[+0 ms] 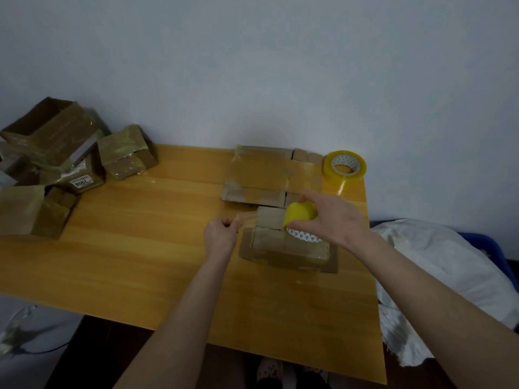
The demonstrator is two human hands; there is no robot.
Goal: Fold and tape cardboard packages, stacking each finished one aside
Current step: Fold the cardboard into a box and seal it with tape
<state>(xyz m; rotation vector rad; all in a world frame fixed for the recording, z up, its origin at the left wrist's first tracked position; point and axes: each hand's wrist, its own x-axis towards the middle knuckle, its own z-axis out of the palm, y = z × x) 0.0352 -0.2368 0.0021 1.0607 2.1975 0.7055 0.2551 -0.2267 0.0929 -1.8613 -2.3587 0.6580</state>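
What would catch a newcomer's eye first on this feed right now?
The yellow tape roll gripped by the right hand over the small cardboard package at centre-right of the table, with the left hand pinching the tape end beside it. Next, the pile of taped boxes at the far left edge, and a second tape roll lying at the far right corner.

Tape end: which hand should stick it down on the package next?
Left, probably: the left hand pinches the tape end beside the package, while the right hand grips the tape roll.
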